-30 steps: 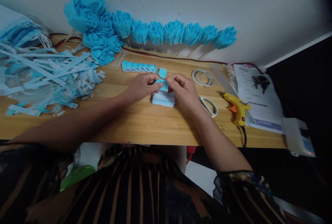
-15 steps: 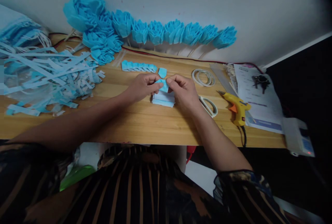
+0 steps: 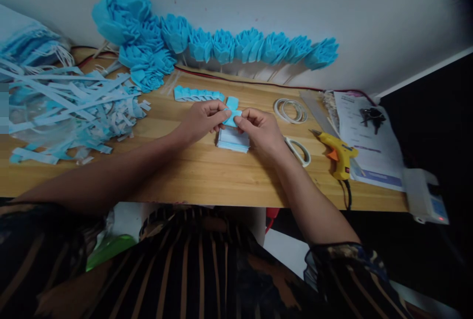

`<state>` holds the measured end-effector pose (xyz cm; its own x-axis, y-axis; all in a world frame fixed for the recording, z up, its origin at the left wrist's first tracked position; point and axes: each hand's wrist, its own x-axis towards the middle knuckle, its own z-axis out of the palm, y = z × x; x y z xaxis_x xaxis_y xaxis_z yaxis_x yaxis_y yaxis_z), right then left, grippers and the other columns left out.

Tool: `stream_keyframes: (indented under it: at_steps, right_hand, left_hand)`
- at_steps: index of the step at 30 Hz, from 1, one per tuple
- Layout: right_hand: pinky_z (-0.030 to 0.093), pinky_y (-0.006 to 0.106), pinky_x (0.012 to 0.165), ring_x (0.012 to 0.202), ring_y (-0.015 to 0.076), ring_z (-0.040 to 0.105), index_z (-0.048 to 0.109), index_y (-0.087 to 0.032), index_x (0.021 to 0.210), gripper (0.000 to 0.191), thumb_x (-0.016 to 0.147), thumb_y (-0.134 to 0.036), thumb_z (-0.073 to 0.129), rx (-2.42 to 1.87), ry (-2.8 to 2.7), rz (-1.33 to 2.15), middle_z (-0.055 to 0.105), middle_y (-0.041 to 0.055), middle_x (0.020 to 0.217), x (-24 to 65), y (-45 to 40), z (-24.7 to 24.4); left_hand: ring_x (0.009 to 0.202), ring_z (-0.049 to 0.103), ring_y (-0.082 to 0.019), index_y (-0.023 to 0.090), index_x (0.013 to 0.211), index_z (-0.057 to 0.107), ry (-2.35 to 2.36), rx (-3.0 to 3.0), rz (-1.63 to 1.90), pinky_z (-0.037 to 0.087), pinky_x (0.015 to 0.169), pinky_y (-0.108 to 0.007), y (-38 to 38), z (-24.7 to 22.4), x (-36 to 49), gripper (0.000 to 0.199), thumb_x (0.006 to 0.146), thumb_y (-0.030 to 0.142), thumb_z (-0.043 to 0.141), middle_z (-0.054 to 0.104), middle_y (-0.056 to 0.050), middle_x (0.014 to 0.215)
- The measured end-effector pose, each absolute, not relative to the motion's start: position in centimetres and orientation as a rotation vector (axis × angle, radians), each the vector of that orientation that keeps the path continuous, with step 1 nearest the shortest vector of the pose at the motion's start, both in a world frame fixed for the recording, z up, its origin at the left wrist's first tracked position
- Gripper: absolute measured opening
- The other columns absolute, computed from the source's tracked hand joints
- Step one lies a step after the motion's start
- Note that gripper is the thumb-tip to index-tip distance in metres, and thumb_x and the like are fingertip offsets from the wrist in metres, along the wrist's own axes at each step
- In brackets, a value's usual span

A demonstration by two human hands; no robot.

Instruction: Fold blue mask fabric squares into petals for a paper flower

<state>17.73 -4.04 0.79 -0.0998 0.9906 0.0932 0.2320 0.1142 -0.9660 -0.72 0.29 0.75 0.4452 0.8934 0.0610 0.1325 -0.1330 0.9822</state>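
A small blue piece (image 3: 232, 118) is stretched between my two hands. My left hand (image 3: 205, 119) pinches its left side and my right hand (image 3: 260, 129) pinches its right side. Just under it on the wooden table (image 3: 177, 171) lies a stack of pale blue-white pieces (image 3: 233, 141), partly covered by my hands. Another small blue piece (image 3: 232, 102) lies right behind my fingertips. To its left is a row of folded blue pieces (image 3: 198, 94).
Blue flowers on sticks (image 3: 249, 46) line the wall. Cut strips (image 3: 74, 107) and masks (image 3: 33, 43) heap up at left. At right are tape rolls (image 3: 290, 111), scissors handles (image 3: 300, 151), a yellow glue gun (image 3: 337, 154), paper (image 3: 364, 137) with keys (image 3: 372, 116), and a white box (image 3: 424, 195).
The blue piece between my hands now shows flatter and wider, with my fingertips slightly further apart. My hands have stayed in nearly the same place.
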Motion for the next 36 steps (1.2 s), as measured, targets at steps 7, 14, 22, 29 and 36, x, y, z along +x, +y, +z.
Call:
stream_keyframes:
  at_steps: [7,14,22,29,36]
  right_hand:
    - [0.032,0.027,0.058,0.06,0.0104,0.043,0.057,-0.02,0.067,0.042,0.08,-0.055,0.077,-1.226,-1.502,1.064,0.054,-0.0035,0.062,17.7,-4.1,0.9]
    - [0.034,0.025,0.058,0.06,0.0099,0.042,0.056,-0.02,0.067,0.04,0.082,-0.053,0.075,-1.266,-1.51,1.028,0.053,-0.0044,0.061,17.8,-4.1,0.7]
    - [0.045,0.027,0.064,0.063,0.0117,0.055,0.063,-0.021,0.07,0.051,0.086,-0.069,0.066,-1.176,-1.483,1.008,0.061,-0.0015,0.066,18.0,-4.0,1.3]
    - [0.044,0.026,0.061,0.061,0.0102,0.053,0.065,-0.02,0.072,0.039,0.086,-0.056,0.073,-1.197,-1.465,0.855,0.062,-0.0029,0.066,18.3,-3.6,0.9]
    - [0.048,0.024,0.059,0.06,0.0092,0.055,0.065,-0.022,0.079,0.04,0.091,-0.06,0.067,-1.302,-1.339,0.552,0.065,-0.0025,0.069,21.8,-2.0,1.3]
  left_hand:
    - [0.049,0.053,-0.007,0.017,0.073,0.059,0.879,1.546,0.868,0.042,0.05,-0.018,0.2,0.8,-0.7,0.02,0.092,0.021,0.063,0.06,0.003,0.055]
    - [0.051,0.055,-0.007,0.018,0.075,0.058,0.93,1.589,0.813,0.04,0.05,-0.016,0.2,0.7,-0.6,0.016,0.089,0.017,0.066,0.061,0.004,0.059]
    - [0.05,0.054,-0.006,0.017,0.073,0.059,0.897,1.615,0.828,0.04,0.051,-0.017,0.1,0.9,-0.7,0.015,0.086,0.014,0.065,0.061,0.005,0.058]
    - [0.049,0.052,-0.006,0.018,0.07,0.058,0.861,1.637,0.874,0.04,0.05,-0.017,0.4,0.5,-0.8,0.019,0.085,0.016,0.068,0.061,0.004,0.058]
    - [0.046,0.051,-0.006,0.018,0.071,0.059,0.968,1.502,0.994,0.038,0.047,-0.017,1.3,0.3,-1.0,0.019,0.087,0.014,0.067,0.062,0.004,0.056]
